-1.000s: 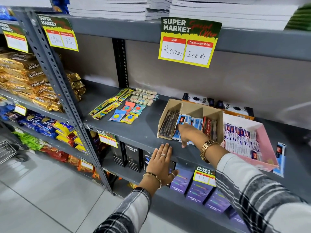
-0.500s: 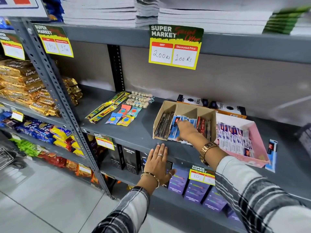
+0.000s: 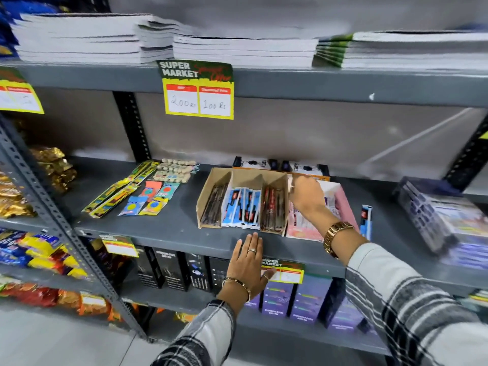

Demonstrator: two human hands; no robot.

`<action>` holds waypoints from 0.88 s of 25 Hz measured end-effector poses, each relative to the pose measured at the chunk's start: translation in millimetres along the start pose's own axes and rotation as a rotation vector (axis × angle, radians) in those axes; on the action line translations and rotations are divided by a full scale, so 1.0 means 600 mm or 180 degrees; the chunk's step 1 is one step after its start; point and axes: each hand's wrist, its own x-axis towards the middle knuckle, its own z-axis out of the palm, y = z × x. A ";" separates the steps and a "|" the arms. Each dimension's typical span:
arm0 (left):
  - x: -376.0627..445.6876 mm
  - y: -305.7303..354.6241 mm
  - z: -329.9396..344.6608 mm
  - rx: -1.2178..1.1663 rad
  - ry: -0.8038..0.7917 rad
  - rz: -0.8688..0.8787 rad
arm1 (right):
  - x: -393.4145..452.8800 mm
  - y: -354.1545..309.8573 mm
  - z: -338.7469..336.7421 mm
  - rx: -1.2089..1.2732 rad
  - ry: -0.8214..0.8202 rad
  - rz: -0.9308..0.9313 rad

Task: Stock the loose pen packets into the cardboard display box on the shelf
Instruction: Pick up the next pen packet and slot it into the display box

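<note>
Resting flat and open on the shelf point(image 3: 171, 228) edge, the left hand point(image 3: 247, 268) holds nothing. The right hand point(image 3: 306, 195) hovers over the pink tray point(image 3: 343, 199), fingers curled near the right wall of the box point(image 3: 245, 178); whether it grips anything I cannot tell. Blue packets point(image 3: 241, 207) stand in the box's middle slot, and one packet point(image 3: 366, 220) lies loose right of the tray.

A grey metal shelf point(image 3: 169, 228) carries a brown cardboard display box point(image 3: 241, 199), a pink tray point(image 3: 343, 204) and colourful stationery packets point(image 3: 144, 199).
</note>
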 end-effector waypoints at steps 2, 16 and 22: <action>0.012 0.028 0.006 0.0026 0.0060 0.0185 | -0.006 0.040 -0.014 0.0016 0.0065 0.0382; 0.038 0.123 0.025 -0.0063 -0.0183 0.0396 | -0.059 0.248 0.004 0.0519 -0.0247 0.2235; 0.038 0.125 0.023 -0.0127 -0.0276 0.0400 | -0.046 0.262 0.006 0.0728 -0.0248 0.2496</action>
